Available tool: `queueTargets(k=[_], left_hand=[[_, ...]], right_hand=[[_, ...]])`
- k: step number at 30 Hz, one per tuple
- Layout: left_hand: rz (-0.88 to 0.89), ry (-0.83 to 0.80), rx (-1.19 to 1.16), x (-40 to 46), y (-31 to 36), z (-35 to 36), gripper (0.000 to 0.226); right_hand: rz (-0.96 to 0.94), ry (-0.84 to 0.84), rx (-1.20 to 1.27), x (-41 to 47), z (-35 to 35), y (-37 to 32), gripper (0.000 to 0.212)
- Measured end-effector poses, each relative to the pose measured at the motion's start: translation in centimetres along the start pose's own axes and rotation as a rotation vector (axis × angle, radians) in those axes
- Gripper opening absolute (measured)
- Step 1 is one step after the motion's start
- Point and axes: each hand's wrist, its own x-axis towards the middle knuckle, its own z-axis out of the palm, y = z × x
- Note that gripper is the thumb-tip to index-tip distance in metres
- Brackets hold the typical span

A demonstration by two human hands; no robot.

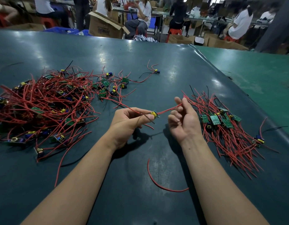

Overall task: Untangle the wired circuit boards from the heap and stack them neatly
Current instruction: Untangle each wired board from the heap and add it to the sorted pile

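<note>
A big tangled heap [43, 104] of small green circuit boards with red and black wires lies at the left of the dark table [140, 65]. At the right lies a sorted stack [221, 120] of boards, their wires fanned out. Between them, above the table, my left hand [129, 120] pinches one small board [154, 114] with a yellow capacitor. Its red wires run both ways. My right hand [182, 119], palm up, pinches one of those red wires [169, 109] between thumb and fingers.
One loose red wire [158, 182] curls on the table near me. A single wired board [156, 71] lies apart at the far middle, another [259, 140] at the stack's right edge. Seated people, cardboard boxes and stools fill the background beyond the table.
</note>
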Motion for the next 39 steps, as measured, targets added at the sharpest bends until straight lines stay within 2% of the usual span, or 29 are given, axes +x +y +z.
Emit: queueTargets(k=[4,11,17,20,24,27,30,33,35,39], left_hand=[[-0.003,0.006,-0.022,0.1,0.1,-0.1,0.019],[-0.015,-0.032,-0.053,0.2,0.1,-0.6,0.011],[-0.019,-0.058,-0.038,0.1,0.1,-0.6,0.014],[-0.019,-0.070,-0.028,0.1,0.1,-0.6,0.014],[-0.017,-0.089,-0.018,0.2,0.0,-0.6,0.010],[-0.002,-0.014,-0.073,0.3,-0.1,-0.4,0.017],[-0.006,0.123,-0.143,0.7,-0.3,-0.2,0.022],[-0.002,0.105,-0.053,0.7,-0.6,-0.2,0.020],[-0.007,0.074,-0.006,0.6,-0.6,-0.1,0.016],[-0.013,0.050,-0.008,0.6,-0.5,-0.2,0.014]], right_hand=[[-0.130,0.083,-0.106,0.3,-0.2,-0.2,0.020],[-0.091,0.067,-0.060,0.4,-0.1,-0.4,0.020],[-0.394,0.163,-0.374,1.0,-0.5,-0.1,0.019],[-0.461,0.222,-0.424,1.2,-0.8,-0.2,0.022],[-0.399,0.272,-0.323,1.3,-0.8,-0.3,0.034],[-0.277,0.206,-0.241,1.0,-0.6,-0.2,0.038],[-0.107,0.053,-0.464,0.3,-0.2,0.6,0.052],[0.025,-0.189,-0.681,-0.9,0.2,1.9,0.029],[-0.004,-0.226,-0.696,-1.1,0.2,2.2,0.020],[-0.153,-0.107,-0.605,-0.3,-0.1,1.2,0.024]])
